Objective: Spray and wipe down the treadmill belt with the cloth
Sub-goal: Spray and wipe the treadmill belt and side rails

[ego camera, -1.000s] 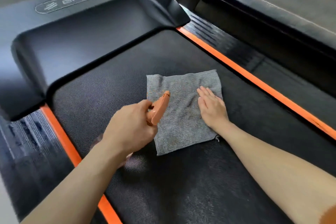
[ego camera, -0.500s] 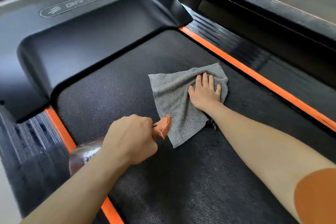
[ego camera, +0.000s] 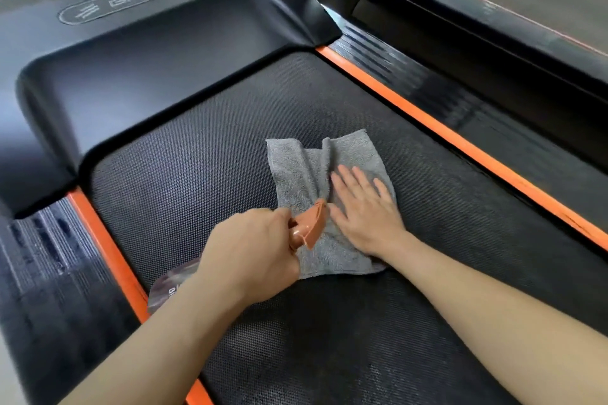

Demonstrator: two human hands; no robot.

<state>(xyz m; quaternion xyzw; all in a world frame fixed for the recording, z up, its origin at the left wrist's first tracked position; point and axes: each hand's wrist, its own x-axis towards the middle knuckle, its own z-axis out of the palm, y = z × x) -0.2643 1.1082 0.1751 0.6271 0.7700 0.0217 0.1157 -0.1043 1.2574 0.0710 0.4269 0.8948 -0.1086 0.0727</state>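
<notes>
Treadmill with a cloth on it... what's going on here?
A person is cleaning the treadmill belt. Their right hand presses flat on the gray cloth, which lies rumpled on the belt. Their left hand grips a spray bottle, with its orange nozzle pointing toward the cloth, close beside the right hand.
</notes>
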